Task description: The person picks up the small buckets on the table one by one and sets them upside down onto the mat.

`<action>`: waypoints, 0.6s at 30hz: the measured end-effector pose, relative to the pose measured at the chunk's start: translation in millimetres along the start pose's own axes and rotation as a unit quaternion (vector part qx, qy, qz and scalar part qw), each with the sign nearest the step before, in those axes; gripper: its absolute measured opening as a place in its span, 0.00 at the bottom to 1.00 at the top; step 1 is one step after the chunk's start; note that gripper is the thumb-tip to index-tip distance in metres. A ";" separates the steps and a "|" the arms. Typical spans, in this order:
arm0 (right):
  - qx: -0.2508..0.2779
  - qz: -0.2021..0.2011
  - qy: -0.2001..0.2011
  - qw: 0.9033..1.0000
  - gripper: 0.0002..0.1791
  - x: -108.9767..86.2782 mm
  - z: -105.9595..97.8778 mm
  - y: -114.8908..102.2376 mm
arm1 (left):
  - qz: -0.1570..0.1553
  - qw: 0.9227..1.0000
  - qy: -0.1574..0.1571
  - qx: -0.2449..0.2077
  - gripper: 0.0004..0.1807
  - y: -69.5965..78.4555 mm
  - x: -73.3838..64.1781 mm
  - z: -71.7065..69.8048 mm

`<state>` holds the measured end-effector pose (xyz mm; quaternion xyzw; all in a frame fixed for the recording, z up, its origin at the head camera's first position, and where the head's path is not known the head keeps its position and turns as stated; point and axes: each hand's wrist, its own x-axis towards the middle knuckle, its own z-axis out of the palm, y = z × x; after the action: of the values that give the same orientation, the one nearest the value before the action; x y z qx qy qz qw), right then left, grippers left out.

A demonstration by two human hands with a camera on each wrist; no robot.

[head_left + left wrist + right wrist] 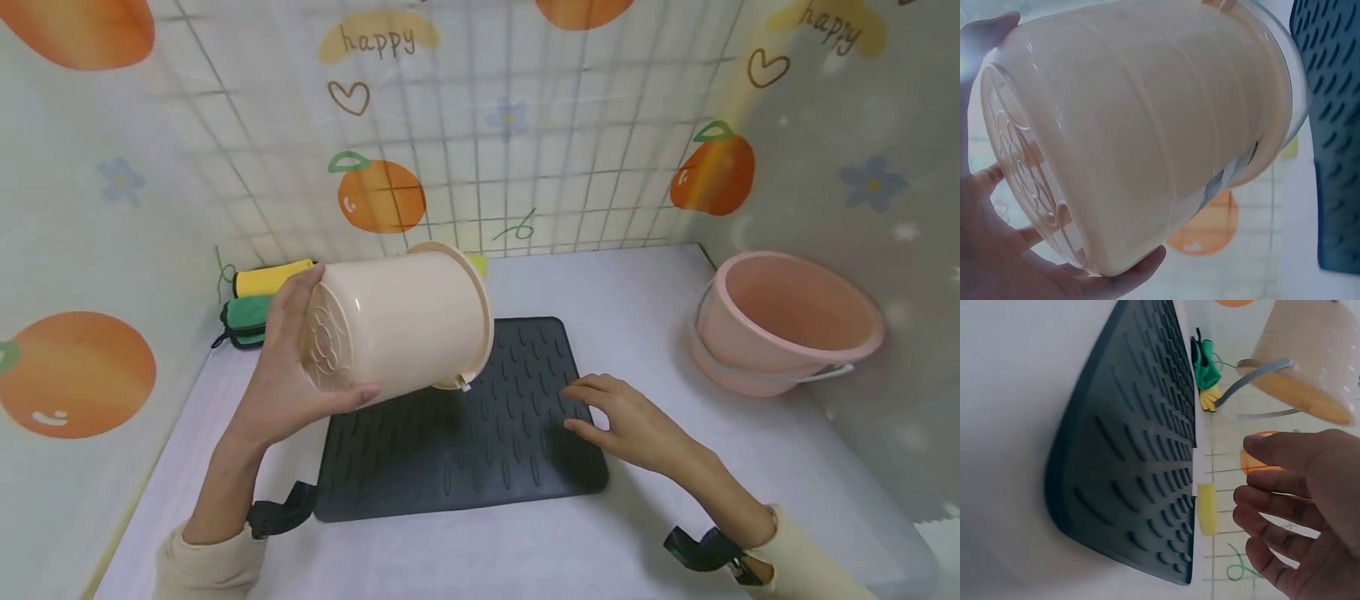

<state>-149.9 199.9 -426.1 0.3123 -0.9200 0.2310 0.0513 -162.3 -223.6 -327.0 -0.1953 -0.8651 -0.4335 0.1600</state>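
1. Around the back and sides hangs a pale, thin curtain (75, 250) printed with oranges, blue flowers, hearts and the word "happy"; dark grid lines show at the back.
2. Below it stretches a table with a smooth whitish top (637, 317).
3. On the middle of the table lies a dark rectangular mat (480, 442) with rounded corners and rows of short raised ridges.
4. At the table's right side stands a round pink plastic bucket (750, 333), upright, its pale handle lowered against the outer wall.
5. Above the mat, clear of it, is a cream plastic bucket (420, 317), tipped onto its side in the air. Its patterned base faces left, its mouth right; a thin grey handle (1247, 381) shows by the mouth in the right wrist view.
6. At the base end, the left hand (288, 379) holds this cream bucket in a wide grip, thumb on the near side and fingers round the far side.
7. Over the mat's right edge, the right hand (630, 425) hovers with nothing in it, fingers loosely bent, thumb apart from them.
8. At the back left corner lie a green cloth glove (247, 312) and a yellow cloth glove (270, 279), side by side.
9. On each wrist sits a small black device (281, 510), just beside a cream sleeve (210, 562).
10. Behind the cream bucket's mouth shows a small flat yellow piece (478, 265), partly hidden.
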 end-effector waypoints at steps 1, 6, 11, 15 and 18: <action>-0.003 -0.008 -0.005 1.000 0.23 0.0 2.4 -0.5 | -0.002 1.000 0.003 0.001 0.75 -0.8 -1.5 -5.8; -0.013 -0.029 -0.027 0.999 0.24 -4.7 13.6 0.3 | -0.021 0.999 0.019 0.016 0.77 -6.0 -10.8 -36.4; -0.022 -0.025 -0.066 0.997 0.26 -11.5 23.7 2.2 | -0.043 0.997 0.024 0.064 0.76 -8.9 -22.3 -65.1; -0.040 -0.023 -0.074 0.996 0.28 -15.6 31.3 4.9 | -0.050 0.995 0.025 0.081 0.76 -12.7 -28.9 -84.0; -0.054 -0.033 -0.071 0.996 0.28 -19.4 36.8 6.4 | -0.054 0.995 0.023 0.083 0.75 -17.2 -31.9 -96.8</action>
<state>-136.4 198.2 -466.0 0.3552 -0.9214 0.1570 0.0105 -132.2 -318.0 -297.6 -0.1247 -0.9032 -0.3729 0.1721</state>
